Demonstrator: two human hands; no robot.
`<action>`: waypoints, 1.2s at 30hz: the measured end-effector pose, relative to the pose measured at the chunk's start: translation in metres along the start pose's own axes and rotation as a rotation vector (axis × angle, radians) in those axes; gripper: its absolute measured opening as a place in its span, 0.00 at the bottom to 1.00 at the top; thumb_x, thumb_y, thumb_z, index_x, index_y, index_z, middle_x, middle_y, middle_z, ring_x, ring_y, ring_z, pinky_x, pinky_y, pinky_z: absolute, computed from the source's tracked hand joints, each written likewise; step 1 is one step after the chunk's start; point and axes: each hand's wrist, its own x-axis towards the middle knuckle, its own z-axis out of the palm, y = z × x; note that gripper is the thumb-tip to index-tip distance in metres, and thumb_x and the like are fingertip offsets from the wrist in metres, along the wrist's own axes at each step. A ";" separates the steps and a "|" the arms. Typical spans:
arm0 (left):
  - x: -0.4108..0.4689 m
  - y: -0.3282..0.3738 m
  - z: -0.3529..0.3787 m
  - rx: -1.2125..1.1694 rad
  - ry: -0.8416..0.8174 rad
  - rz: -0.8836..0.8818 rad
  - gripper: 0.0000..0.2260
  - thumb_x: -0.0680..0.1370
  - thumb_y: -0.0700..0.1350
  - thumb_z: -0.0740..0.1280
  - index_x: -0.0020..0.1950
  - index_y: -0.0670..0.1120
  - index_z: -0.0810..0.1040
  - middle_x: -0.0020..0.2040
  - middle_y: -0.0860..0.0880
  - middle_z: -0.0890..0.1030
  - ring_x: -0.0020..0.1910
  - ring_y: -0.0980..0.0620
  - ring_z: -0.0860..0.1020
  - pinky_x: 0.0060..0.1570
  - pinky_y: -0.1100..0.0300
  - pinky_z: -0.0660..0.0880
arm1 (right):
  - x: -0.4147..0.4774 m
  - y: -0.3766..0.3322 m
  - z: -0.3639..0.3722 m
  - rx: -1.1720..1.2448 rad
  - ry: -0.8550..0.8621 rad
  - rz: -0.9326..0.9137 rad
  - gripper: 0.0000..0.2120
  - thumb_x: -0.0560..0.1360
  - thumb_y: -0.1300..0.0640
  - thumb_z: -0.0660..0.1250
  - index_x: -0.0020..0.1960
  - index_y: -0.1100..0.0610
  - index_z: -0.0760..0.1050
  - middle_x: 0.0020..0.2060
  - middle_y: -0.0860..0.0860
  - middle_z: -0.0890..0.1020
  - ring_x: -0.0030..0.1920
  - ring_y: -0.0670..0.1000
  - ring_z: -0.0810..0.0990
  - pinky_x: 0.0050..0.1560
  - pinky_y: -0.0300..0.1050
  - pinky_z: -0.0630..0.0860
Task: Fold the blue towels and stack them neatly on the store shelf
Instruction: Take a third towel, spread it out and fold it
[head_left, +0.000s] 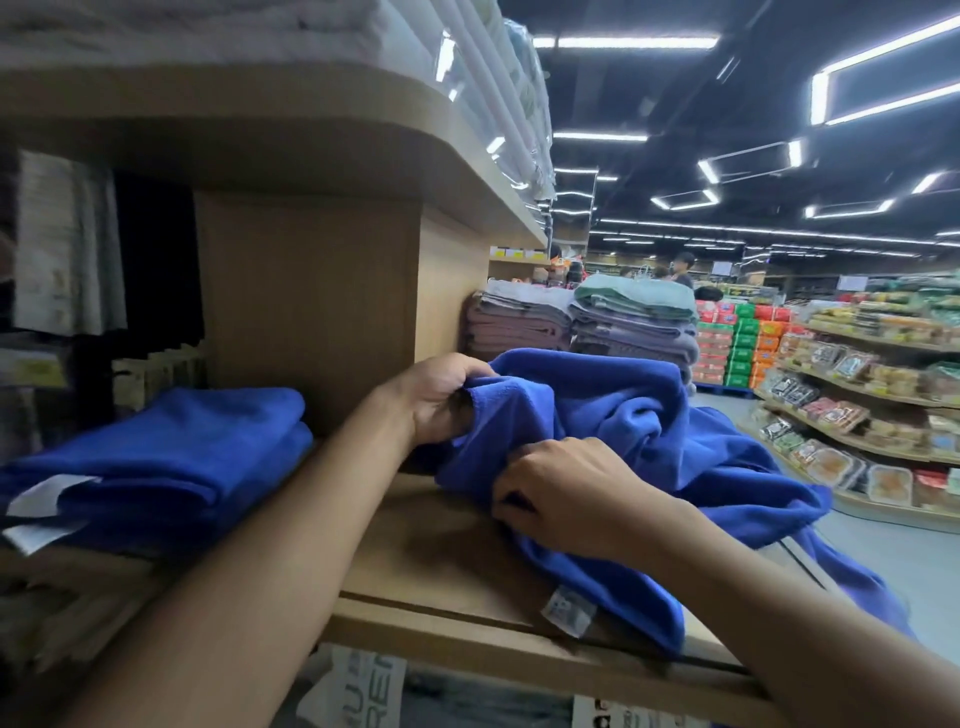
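A loose, crumpled blue towel (639, 415) lies bunched on the wooden shelf (447, 561), its lower edge with a white tag hanging over the front right corner. My left hand (441, 395) grips an upper fold of it near the wooden divider. My right hand (566, 493) pinches the cloth lower down, closer to me. To the left on the same shelf sits a stack of folded blue towels (166, 457) with white labels at its near end.
A wooden divider (311, 301) rises between the folded stack and the loose towel. An upper shelf (311, 130) carries white packaged linens. Brown, grey and green folded towels (587, 317) are stacked behind. Food shelves (857, 395) line the aisle at right; people stand far back.
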 end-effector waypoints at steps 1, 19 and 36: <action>0.000 0.001 0.001 0.009 0.011 0.001 0.08 0.79 0.33 0.56 0.46 0.37 0.74 0.36 0.41 0.77 0.30 0.49 0.79 0.33 0.59 0.79 | 0.000 -0.001 0.000 0.036 0.015 0.002 0.10 0.77 0.43 0.60 0.51 0.45 0.78 0.48 0.45 0.77 0.43 0.54 0.79 0.34 0.46 0.64; -0.004 -0.006 0.027 -0.141 0.049 -0.004 0.14 0.78 0.32 0.52 0.56 0.31 0.74 0.44 0.35 0.80 0.39 0.42 0.83 0.46 0.55 0.81 | 0.011 0.000 -0.003 0.385 0.224 0.506 0.20 0.76 0.45 0.61 0.31 0.57 0.67 0.25 0.48 0.72 0.30 0.53 0.72 0.29 0.48 0.62; -0.023 0.018 -0.010 -0.137 -0.168 0.143 0.14 0.64 0.49 0.72 0.43 0.41 0.81 0.36 0.45 0.79 0.34 0.47 0.77 0.38 0.59 0.74 | -0.020 0.066 -0.070 1.920 0.419 0.253 0.03 0.65 0.61 0.65 0.38 0.57 0.76 0.31 0.52 0.78 0.32 0.50 0.77 0.36 0.40 0.73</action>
